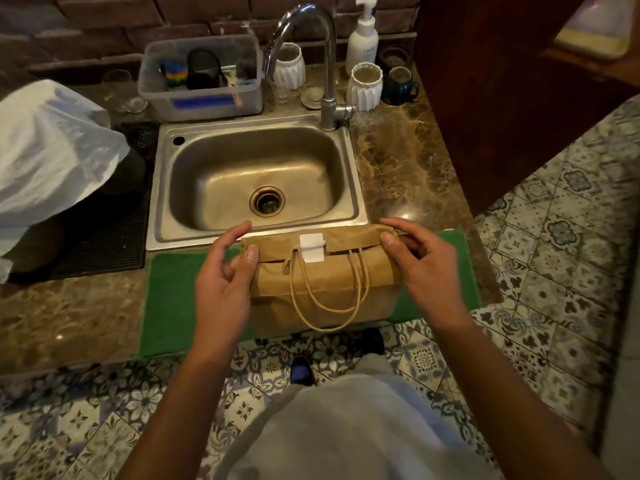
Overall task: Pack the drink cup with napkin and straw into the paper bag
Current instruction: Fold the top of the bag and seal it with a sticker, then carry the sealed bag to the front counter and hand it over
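Note:
A brown paper bag stands on a green mat at the counter's front edge, just before the sink. Its top is folded over and a white sticker sits across the fold. Two twine handles hang down its front. My left hand pinches the left end of the folded top between thumb and fingers. My right hand pinches the right end the same way. The cup, napkin and straw are not visible; the bag's inside is hidden.
A steel sink with a tall tap lies right behind the bag. Behind it stand a plastic tub, white ribbed cups, a mug and a soap pump bottle. A white plastic bag and black mat sit left.

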Available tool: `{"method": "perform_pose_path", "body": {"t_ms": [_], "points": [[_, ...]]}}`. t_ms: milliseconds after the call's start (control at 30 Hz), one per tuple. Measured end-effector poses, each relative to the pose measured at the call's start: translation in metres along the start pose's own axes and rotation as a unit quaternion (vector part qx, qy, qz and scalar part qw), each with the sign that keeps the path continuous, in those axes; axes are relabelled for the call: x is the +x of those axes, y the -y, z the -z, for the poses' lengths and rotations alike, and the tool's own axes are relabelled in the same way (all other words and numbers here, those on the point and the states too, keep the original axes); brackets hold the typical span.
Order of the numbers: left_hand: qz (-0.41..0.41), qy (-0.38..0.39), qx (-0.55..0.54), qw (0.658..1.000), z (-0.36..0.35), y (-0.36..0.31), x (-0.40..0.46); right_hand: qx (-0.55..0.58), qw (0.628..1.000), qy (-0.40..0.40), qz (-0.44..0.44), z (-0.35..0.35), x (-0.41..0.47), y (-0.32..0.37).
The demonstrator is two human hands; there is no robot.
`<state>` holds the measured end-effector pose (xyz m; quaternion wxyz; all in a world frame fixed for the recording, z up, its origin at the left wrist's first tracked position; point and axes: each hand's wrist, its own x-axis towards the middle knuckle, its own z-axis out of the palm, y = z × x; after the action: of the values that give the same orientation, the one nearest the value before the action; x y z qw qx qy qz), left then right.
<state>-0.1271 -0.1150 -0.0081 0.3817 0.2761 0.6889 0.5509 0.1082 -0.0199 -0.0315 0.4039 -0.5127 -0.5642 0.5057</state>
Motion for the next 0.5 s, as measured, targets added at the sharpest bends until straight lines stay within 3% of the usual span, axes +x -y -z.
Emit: {"method": "perform_pose_path", "body": {"t_ms": [333,400,500], "points": [[0.027,0.189,0.038,0.981,0.02,0.005,0.0,-0.017,0.995,-0.087,-0.038,-0.011,-0.06,0.006],[0.022,0.208,0.052,0.976,0.016,0.006,-0.003,-0.057,0.994,-0.074,-0.059,0.001,-0.07,0.008],[-0.029,0.256,0.11,0.96,0.003,0.004,-0.011,-0.223,0.974,-0.04,-0.024,0.024,-0.08,0.02]]}}
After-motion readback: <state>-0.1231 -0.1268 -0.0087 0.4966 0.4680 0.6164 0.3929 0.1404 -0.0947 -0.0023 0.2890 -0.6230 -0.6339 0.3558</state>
